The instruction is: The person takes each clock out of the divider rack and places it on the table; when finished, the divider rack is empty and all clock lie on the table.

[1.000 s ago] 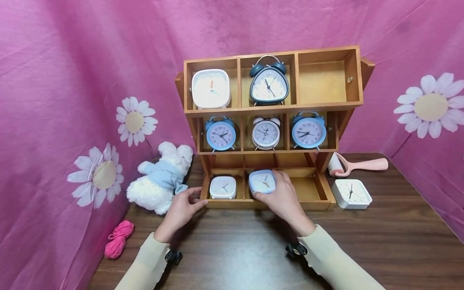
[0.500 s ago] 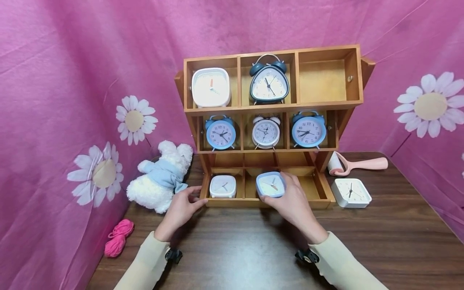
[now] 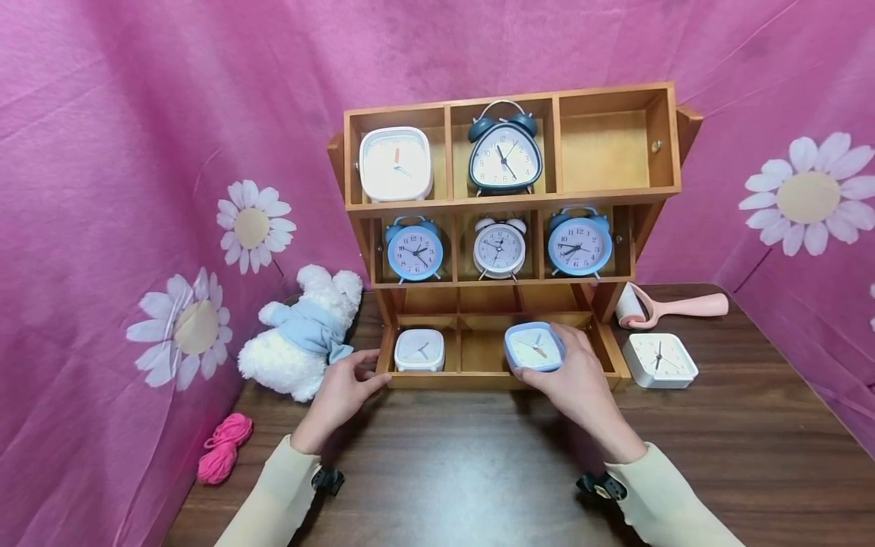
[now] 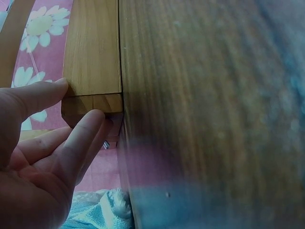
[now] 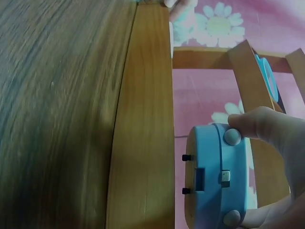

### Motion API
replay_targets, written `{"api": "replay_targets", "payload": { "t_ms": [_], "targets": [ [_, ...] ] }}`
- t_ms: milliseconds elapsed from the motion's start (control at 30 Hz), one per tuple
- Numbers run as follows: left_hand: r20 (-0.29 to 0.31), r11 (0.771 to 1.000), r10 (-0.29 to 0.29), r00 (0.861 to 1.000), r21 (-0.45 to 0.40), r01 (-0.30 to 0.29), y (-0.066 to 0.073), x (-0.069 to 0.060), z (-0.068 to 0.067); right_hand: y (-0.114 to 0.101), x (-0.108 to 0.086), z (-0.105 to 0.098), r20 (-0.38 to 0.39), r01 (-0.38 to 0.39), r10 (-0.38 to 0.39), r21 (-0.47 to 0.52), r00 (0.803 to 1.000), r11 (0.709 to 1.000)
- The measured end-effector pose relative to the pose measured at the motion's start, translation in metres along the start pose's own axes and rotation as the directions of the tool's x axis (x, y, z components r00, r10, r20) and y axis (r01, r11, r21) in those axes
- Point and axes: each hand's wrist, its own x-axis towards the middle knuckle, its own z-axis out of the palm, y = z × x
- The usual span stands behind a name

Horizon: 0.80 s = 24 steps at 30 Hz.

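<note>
The right hand holds a small blue square alarm clock by its sides, between thumb and fingers, at the bottom row of a wooden shelf. In the right wrist view the underside of this blue clock shows behind the shelf's front board; whether it touches the shelf I cannot tell. The left hand grips the shelf's lower left front corner, thumb on the front board and fingers at the side. A white square clock stands in the bottom left compartment.
Higher rows hold a white clock, a dark green twin-bell clock and several smaller ones. Right of the shelf lie a pink-handled lint roller and another white clock. A plush toy and pink yarn lie left.
My right hand has carried the blue clock rightward along the bottom row, away from the white clock. The left hand stays on the shelf's corner.
</note>
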Motion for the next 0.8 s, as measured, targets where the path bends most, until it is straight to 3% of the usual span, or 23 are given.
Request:
{"api": "replay_targets", "payload": {
  "t_ms": [167,233,400,467,800],
  "targets": [
    [0.007,1.000,-0.019,1.000,0.017,0.019,-0.006,0.001,0.003,0.010,-0.003,-0.010,0.001,0.005,-0.005,-0.017,1.000,1.000],
    [0.004,1.000,0.000,1.000,0.009,0.000,-0.012,0.001,0.005,0.014,-0.005,-0.013,0.004,0.001,-0.001,-0.023,1.000,1.000],
    [0.002,1.000,0.004,1.000,-0.003,-0.004,-0.004,-0.002,0.001,0.024,-0.009,-0.020,0.000,-0.017,0.017,-0.044,1.000,0.999],
    [0.004,1.000,-0.026,1.000,0.002,0.026,0.010,-0.005,-0.003,0.028,-0.009,-0.025,-0.002,-0.020,0.020,-0.057,1.000,0.998],
    [0.027,0.990,-0.140,0.990,0.017,0.140,0.034,-0.005,-0.008,0.045,-0.011,-0.044,-0.013,-0.027,0.026,-0.096,1.000,0.995]
  ]
}}
